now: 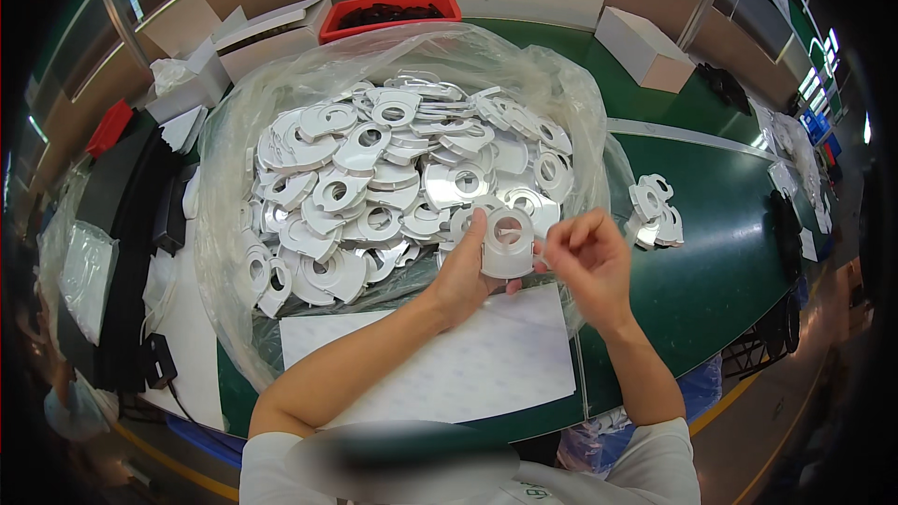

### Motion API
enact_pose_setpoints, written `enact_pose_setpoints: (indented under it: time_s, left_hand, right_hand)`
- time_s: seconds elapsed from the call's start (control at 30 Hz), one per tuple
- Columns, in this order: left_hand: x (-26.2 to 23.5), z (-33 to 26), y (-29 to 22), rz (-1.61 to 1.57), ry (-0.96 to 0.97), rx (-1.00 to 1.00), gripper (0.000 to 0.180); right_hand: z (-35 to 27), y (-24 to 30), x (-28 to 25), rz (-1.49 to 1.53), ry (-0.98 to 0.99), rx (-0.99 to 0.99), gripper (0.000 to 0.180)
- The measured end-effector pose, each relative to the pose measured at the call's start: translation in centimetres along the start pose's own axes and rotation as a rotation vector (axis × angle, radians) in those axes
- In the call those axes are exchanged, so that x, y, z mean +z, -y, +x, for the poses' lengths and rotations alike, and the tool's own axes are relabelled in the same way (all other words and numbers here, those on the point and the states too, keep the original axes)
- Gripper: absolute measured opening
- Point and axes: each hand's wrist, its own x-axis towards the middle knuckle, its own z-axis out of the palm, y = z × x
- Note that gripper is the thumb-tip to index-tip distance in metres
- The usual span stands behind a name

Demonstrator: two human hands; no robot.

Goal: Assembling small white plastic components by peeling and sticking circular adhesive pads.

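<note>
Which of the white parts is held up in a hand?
The white part in the left hand; the others lie in the plastic bag or on the green table.

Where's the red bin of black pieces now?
In the head view, the red bin is at the top, left of centre, beyond the clear plastic bag of white parts and right of a pale carton.

On our green desk point(711, 285) we see a large clear plastic bag point(222, 215), a white sheet point(430, 355), a small pile of white parts point(653, 212) and a pale box point(645, 50).
</note>
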Motion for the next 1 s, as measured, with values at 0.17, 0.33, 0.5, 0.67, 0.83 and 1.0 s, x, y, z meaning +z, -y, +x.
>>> enact_pose_setpoints:
  time_s: [0.17,0.33,0.5,0.67,0.83,1.0]
  left_hand:
    - [-0.2,0.1,0.0,-0.002,0.058,-0.003,0.065]
    - [-0.3,0.1,0.1,0.001,0.061,0.001,0.064]
    - [-0.2,0.1,0.0,0.024,0.053,-0.007,0.066]
    - [-0.1,0.1,0.0,0.031,0.030,-0.011,0.066]
    - [-0.2,0.1,0.2,0.037,0.030,-0.010,0.066]
    - [-0.2,0.1,0.2,0.039,0.027,-0.007,0.067]
  right_hand:
    - [0.6,-1.9,-0.8,0.133,-0.182,0.169,0.021]
    - [0.7,-2.4,-0.7,0.105,-0.159,0.193,0.021]
    - [0.7,-2.4,-0.8,0.096,-0.148,0.208,0.022]
    - [0.6,-2.5,-0.8,0.075,-0.140,0.215,0.021]
    - [0.7,-2.4,-0.8,0.081,-0.141,0.219,0.020]
    - [0.7,-2.5,-0.7,0.086,-0.141,0.221,0.020]
